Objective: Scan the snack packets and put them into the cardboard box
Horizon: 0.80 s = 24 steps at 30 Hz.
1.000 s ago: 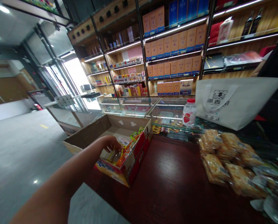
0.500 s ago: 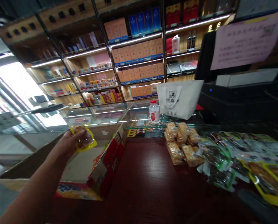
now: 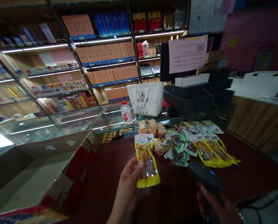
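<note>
My left hand (image 3: 129, 179) pinches the left edge of a yellow-edged snack packet (image 3: 150, 166), held upright above the dark red counter with its clear window and brown food towards me. At the lower right, my right hand (image 3: 216, 200) is closed around the handle of a dark barcode scanner (image 3: 206, 177) with a small blue light; its head points up and to the left. Beyond the packet lie wrapped tan snack blocks (image 3: 161, 147), partly hidden by it. Small green-trimmed packets (image 3: 179, 149) and more yellow-edged packets (image 3: 211, 152) lie further right.
An open cardboard box (image 3: 66, 174) stands at the left. At the back are a red-capped bottle (image 3: 126, 113), a white tote bag (image 3: 147, 101) and a monitor with a pink notice (image 3: 187, 54) on it. Shelves of boxed goods (image 3: 106, 54) line the wall.
My left hand has brought the snack packet from over the box to the right, above the counter. The view has turned right, and my right hand with the scanner has come into sight.
</note>
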{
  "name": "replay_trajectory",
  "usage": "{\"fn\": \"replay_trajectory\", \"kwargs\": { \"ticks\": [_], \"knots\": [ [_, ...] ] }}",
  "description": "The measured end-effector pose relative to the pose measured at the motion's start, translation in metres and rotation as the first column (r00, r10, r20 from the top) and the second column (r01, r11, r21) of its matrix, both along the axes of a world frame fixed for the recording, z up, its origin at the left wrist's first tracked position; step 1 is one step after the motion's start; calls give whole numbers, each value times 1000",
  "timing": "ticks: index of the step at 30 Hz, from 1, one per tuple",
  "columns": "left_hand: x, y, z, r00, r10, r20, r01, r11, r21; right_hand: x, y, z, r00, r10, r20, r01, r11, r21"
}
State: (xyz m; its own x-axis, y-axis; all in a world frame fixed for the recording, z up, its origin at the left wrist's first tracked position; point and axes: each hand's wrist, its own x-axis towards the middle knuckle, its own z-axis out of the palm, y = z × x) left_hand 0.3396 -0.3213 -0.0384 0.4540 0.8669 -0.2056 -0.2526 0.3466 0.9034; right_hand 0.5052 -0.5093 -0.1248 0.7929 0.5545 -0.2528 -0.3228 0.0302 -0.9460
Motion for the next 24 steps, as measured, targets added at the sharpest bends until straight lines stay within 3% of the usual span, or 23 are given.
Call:
{"fn": "replay_trajectory", "kwargs": {
  "ticks": [4, 7, 11, 18, 24],
  "knots": [
    [31, -42, -27, 988, -97, 117, 105, 992, -69, 1, 1, 0, 995, 72, 67, -73, 997, 4],
    [41, -65, -29, 961, -216, 171, 238, 964, -117, -1, 4, 2, 991, 79, 108, -81, 997, 16],
    [46, -82, -24, 928, -310, 207, 348, 921, -177, -8, 6, 4, 988, -20, 154, 23, 1000, -17],
    [50, -90, -44, 923, -351, 156, 381, 891, -247, -5, -6, 4, 995, -47, 83, 52, 996, -66],
    [56, -89, -49, 953, -302, -37, 294, 946, -137, 5, -16, -3, 983, -72, 169, 78, 997, -29]
  ]
}}
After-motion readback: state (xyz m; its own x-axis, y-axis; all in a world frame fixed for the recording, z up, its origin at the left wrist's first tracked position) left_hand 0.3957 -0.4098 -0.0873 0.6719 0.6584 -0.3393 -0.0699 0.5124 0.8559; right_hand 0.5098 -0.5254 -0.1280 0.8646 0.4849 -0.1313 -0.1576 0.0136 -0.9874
